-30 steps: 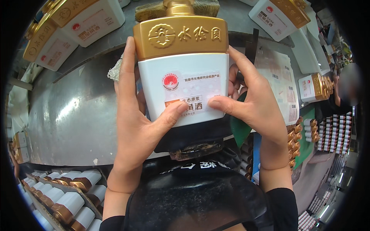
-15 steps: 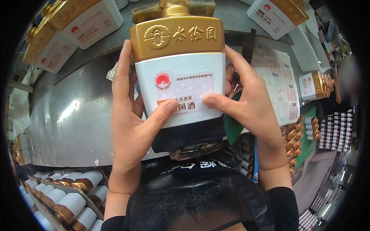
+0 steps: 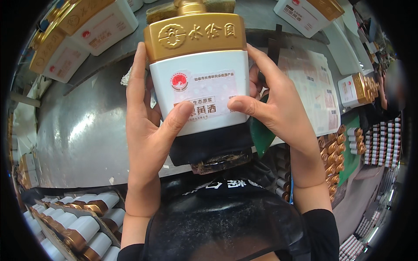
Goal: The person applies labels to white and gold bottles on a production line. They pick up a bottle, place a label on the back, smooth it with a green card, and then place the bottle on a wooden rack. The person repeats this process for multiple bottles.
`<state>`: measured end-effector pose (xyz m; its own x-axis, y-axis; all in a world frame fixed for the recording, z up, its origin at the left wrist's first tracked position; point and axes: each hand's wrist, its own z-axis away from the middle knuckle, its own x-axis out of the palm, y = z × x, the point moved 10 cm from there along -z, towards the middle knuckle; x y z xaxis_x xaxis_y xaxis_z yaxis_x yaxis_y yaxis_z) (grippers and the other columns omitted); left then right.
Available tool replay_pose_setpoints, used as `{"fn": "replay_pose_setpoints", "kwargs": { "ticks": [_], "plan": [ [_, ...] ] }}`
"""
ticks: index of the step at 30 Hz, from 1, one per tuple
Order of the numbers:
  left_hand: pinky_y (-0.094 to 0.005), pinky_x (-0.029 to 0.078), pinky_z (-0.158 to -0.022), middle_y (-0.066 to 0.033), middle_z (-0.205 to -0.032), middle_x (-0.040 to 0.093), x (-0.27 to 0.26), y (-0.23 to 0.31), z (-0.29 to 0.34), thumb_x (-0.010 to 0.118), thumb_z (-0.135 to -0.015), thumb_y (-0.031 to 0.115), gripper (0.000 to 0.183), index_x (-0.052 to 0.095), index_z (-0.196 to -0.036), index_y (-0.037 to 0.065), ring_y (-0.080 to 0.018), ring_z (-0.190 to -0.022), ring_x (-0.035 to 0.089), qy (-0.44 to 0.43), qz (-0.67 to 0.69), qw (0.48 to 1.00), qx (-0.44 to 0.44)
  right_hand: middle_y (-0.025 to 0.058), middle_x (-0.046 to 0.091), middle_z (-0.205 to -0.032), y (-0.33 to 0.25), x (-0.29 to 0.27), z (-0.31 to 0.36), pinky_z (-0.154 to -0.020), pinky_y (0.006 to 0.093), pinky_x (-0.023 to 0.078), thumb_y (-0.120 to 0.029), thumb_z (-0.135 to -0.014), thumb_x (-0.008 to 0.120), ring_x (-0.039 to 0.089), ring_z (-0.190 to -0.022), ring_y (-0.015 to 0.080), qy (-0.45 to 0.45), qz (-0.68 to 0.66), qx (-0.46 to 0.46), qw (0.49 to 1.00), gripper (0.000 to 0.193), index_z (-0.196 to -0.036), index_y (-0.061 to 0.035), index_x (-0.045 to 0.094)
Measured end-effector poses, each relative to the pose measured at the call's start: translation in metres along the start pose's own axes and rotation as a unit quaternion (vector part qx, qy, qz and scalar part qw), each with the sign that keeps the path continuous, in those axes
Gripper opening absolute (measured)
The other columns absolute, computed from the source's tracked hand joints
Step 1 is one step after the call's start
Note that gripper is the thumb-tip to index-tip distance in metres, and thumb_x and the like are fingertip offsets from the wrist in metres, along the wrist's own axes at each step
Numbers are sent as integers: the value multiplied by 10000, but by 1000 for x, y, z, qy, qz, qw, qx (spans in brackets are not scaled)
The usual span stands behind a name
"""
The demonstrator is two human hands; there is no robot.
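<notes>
A flat-sided white ceramic bottle (image 3: 159, 80) with a raised gold shoulder and neck lies tilted before me, its front face up. My left hand (image 3: 146, 113) holds its left side, the thumb pressing on the lower front. From the right side my right hand (image 3: 276, 100) grips it, its thumb tip also against the front. Between the thumbs is a thin printed label (image 3: 204, 91) with a red round emblem; its surface looks slightly bubbled. Fingers behind the bottle are partly hidden. Under the bottle's base is a black cloth-covered support (image 3: 217, 141).
A sheet of printed labels (image 3: 311, 91) lies at the right, near a green pointed flat piece (image 3: 262, 135). Similar bottles (image 3: 98, 32) stand at the far left and far right. Crated bottles (image 3: 82, 228) fill the lower left. A metal tabletop (image 3: 82, 130) extends leftward.
The bottle has shifted slightly toward the upper left in my view, with both hands still on it. The thumbs stay against the label area, which looks flatter.
</notes>
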<state>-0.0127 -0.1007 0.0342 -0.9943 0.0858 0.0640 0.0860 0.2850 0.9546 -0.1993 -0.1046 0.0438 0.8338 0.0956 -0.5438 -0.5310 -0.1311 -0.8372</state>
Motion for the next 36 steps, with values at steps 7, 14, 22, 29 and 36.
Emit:
{"fn": "replay_pose_setpoints", "kwargs": {
  "ticks": [7,14,22,29,36],
  "plan": [
    [-400,367,-1087,-178,-1465,378,3,-2,-1,716,-849,156,839,230,-1519,18,-278,-1315,436,-4,-49,999,7,-3,457,-852,-2,1,1,-685,220,406,-233,-767,799,441,-769,99,9,11,-17,1000,788,-1417,21,433],
    [-429,402,-1080,-140,-1529,259,-11,-3,-1,690,-876,157,836,191,-1539,59,-275,-1338,386,-34,17,999,34,76,565,-724,-22,-23,50,-580,270,461,-107,-950,544,542,-611,135,104,-72,-16,992,387,-1308,35,508],
    [-472,282,-1151,-104,-1512,379,-19,15,5,644,-890,167,619,409,-1457,83,-280,-1399,332,-10,-90,988,129,103,639,-731,-25,75,97,-553,298,521,82,-847,498,649,-610,210,-77,-59,-36,995,290,-1131,42,539],
    [-434,232,-1156,-84,-1436,483,-12,24,11,627,-897,88,410,603,-1306,84,-226,-1400,309,-60,-200,967,145,82,630,-718,-19,78,88,-557,295,499,23,-957,402,626,-589,179,-37,-37,-26,998,266,-1178,8,549],
    [-410,201,-1147,-141,-1485,417,21,39,3,592,-899,112,329,709,-1203,159,-299,-1411,252,-141,-385,880,240,86,623,-707,-22,80,86,-576,313,513,31,-942,419,647,-619,204,-49,-25,-20,998,280,-1195,12,539]
  ]
}}
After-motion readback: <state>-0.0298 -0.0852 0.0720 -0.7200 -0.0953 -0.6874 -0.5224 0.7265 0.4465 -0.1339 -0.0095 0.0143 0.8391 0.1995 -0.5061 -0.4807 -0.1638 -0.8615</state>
